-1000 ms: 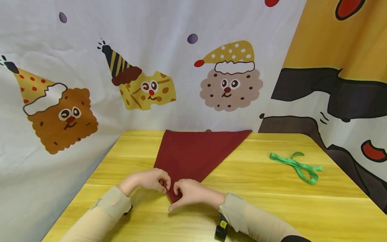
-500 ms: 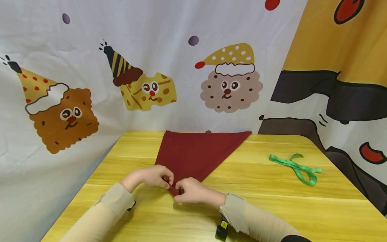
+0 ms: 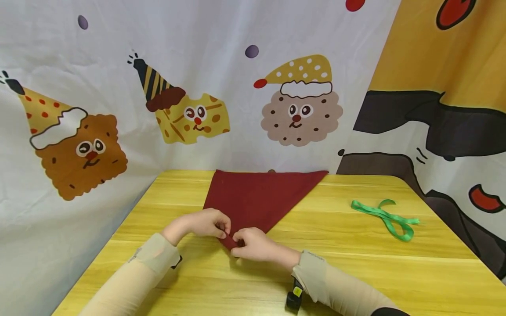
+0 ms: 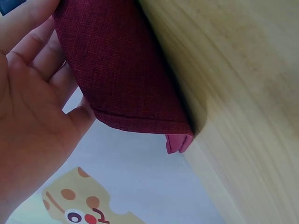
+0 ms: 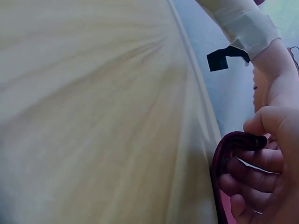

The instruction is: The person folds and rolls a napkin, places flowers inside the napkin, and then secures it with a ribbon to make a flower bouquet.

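A dark red cloth [image 3: 253, 193] lies on the table, its wide edge at the back and its narrow end toward the person. My left hand [image 3: 209, 221] pinches the left side of that narrow end, which is turned up in a fold. Close beside it, my right hand [image 3: 254, 243] grips the fold from the right. In the left wrist view the cloth [image 4: 121, 65] hangs in a curve by the left hand's fingers, with a stitched hem along its edge. The right wrist view has the cloth's curled edge [image 5: 233, 140] between the thumb and fingers of the right hand [image 5: 280, 158].
A looped green ribbon [image 3: 389, 217] lies on the right of the yellow wood-grain table [image 3: 356, 272]. Behind the table hangs a white curtain [image 3: 221, 26] with cartoon biscuits and cheese. A black wrist mount [image 3: 294, 298] hangs under the right forearm.
Both hands have moved slightly away from the person, carrying the cloth's near end with them. The pointed tip that showed between them is now turned up into a fold. The ribbon has stayed put.
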### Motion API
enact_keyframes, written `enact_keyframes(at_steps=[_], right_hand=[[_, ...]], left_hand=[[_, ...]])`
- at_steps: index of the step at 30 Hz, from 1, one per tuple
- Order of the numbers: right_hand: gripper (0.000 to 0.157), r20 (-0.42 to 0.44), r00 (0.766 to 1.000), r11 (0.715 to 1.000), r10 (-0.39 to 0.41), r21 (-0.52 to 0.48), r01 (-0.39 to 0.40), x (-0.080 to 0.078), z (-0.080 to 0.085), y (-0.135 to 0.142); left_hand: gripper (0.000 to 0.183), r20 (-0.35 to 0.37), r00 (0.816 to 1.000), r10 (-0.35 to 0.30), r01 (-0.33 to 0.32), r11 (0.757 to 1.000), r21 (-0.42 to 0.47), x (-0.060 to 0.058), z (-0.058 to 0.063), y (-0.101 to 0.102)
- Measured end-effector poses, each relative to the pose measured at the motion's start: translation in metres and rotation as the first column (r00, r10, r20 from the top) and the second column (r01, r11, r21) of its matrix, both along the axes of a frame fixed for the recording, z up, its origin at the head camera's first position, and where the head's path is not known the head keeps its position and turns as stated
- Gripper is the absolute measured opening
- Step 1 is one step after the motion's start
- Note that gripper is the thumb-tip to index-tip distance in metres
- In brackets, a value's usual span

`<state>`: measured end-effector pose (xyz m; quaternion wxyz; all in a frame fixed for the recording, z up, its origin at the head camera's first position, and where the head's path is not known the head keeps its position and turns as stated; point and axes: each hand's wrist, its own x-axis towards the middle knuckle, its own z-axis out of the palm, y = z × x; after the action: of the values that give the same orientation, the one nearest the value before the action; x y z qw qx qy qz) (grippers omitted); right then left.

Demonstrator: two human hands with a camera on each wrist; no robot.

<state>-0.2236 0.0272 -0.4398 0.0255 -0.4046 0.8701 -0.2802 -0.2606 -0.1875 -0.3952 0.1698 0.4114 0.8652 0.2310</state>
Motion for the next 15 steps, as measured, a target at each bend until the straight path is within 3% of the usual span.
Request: enact_keyframes(at_steps=[7,15], right_hand=[[0.009,0.104,0.994,0.996,-0.027,-0.082,0.036,-0.005,0.004,0.008],[0.006,0.287,0.957,0.983,-0.045,-0.159,0.094,-0.01,0.003,0.014]], left_hand=[[0.01,-0.046,0.999,0.027,-0.025,0.999,0.041,-0.002,0.004,0.005],[0.005,-0.111,0.993,0.046,-0.041,0.998,0.052,-0.006,0.004,0.012]])
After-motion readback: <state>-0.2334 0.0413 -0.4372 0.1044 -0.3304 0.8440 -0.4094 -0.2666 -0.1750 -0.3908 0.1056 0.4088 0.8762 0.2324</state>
